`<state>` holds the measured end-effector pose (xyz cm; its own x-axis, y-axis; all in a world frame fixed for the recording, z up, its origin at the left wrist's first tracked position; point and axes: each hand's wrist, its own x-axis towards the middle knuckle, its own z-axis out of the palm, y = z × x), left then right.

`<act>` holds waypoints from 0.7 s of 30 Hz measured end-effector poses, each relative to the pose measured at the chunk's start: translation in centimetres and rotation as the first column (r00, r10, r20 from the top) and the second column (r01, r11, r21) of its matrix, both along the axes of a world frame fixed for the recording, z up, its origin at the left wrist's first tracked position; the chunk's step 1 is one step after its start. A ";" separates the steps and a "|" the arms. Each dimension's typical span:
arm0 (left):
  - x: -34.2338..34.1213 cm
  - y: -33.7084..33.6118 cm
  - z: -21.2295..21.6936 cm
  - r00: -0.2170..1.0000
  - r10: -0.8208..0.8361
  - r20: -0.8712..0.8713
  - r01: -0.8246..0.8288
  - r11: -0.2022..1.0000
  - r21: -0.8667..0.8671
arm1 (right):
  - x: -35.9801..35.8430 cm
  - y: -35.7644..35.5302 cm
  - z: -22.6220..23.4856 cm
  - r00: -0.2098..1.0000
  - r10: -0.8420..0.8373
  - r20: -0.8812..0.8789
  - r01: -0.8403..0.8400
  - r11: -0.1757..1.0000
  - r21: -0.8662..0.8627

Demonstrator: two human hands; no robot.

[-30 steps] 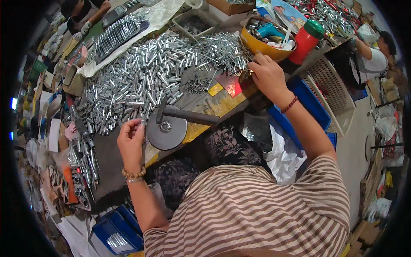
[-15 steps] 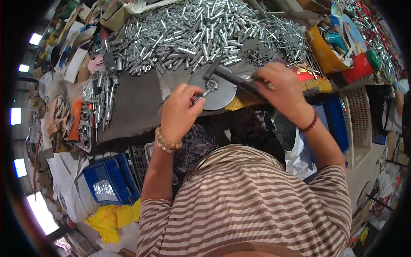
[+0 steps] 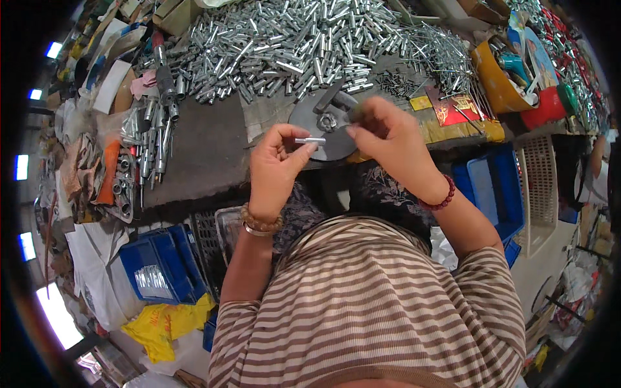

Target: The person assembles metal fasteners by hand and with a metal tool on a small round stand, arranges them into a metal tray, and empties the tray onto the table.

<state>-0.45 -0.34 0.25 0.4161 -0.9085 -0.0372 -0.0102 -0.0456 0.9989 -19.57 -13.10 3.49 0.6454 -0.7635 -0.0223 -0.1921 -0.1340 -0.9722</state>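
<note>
Between the thumb and fingers of my left hand (image 3: 275, 161) lies a short shiny metal sleeve (image 3: 312, 140), held roughly level. Just beyond it is a round grey metal plate (image 3: 335, 150) with a small ring-shaped metal seat (image 3: 326, 121) on top. My right hand (image 3: 398, 145) is over the plate's right side, its thumb and fingers drawn together. Motion blurs those fingertips, so what they pinch is unclear. A hammer head (image 3: 331, 96) shows at the plate's far edge. My right hand hides most of its handle.
Behind the plate spreads a big heap of metal sleeves (image 3: 291, 52), with thin rods (image 3: 440, 55) to its right. Sockets and tools (image 3: 155, 123) crowd the left. A red packet (image 3: 453, 110), yellow container (image 3: 495, 81) and red jar (image 3: 543, 115) stand right. Blue bins (image 3: 162, 262) sit below the bench.
My right hand has moved left, toward my left hand. The hammer handle that slanted across to it is now mostly hidden. The sleeve in my left hand has turned nearly level, more exposed.
</note>
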 end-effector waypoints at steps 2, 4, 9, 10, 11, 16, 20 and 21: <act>-0.6 0.2 0.5 1.000 0.031 -0.002 -0.030 0.998 0.056 | 0.8 0.0 -0.6 0.976 -0.043 0.215 0.019 0.994 0.109; -0.9 0.1 1.2 0.966 0.040 0.256 -0.063 0.995 0.080 | 0.9 -0.2 -1.9 0.902 -0.115 0.416 0.024 0.976 0.218; 0.1 0.3 0.6 0.816 0.019 0.578 -0.031 0.999 0.012 | -0.7 0.1 -1.4 0.992 0.016 -0.122 -0.048 0.962 -0.269; 0.2 0.3 0.5 0.761 0.031 0.649 -0.028 0.999 -0.016 | -0.9 -0.1 -1.5 0.992 0.020 -0.123 -0.052 0.962 -0.267; 0.2 0.2 0.5 0.760 0.027 0.649 -0.024 1.000 -0.014 | -1.1 -0.3 -1.6 0.991 0.053 -0.120 -0.094 0.924 -0.370; 0.1 -0.1 0.7 0.710 -0.009 0.704 -0.009 1.000 0.022 | -0.7 -0.8 -1.0 0.982 0.078 -0.170 -0.159 0.828 -0.538; 0.1 -0.1 0.8 0.736 -0.018 0.677 -0.014 0.999 0.042 | -0.7 -0.7 -1.3 0.947 0.034 -0.319 -0.245 0.718 -0.652; 0.2 -0.1 0.8 0.758 -0.031 0.651 -0.006 0.998 0.055 | -0.7 -0.6 -1.5 0.937 0.004 -0.349 -0.266 0.655 -0.707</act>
<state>-0.21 -0.44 1.07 0.3454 -0.9184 0.1932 -0.6587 -0.0906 0.7469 -20.27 -13.70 2.00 0.8028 -0.5144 0.3015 -0.3637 -0.8232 -0.4360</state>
